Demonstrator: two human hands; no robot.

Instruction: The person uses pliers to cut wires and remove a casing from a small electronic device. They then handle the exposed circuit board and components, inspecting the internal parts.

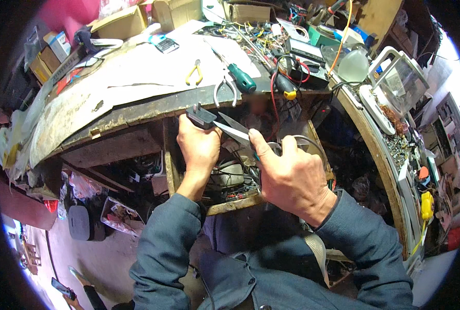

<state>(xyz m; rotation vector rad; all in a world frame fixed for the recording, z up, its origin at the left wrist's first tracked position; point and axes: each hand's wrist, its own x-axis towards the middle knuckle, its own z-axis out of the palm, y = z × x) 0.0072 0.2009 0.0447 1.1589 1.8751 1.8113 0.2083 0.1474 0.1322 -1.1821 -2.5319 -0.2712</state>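
Item 1: black plug (203,118), gripped in left hand (200,148); I judge light, stiff, best held by sides. Item 2: scissors (233,133), gripped in right hand (297,178); likely stiff, sharp-ended.

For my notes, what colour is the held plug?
The plug is black, best seen in the head view.

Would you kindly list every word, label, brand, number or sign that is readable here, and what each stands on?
No text can be read clearly.
Black plug adapter in the left hand: no legible marking.
Scissors in the right hand: no legible marking.
Blue-and-white box, upper left: any print is too small and blurred.
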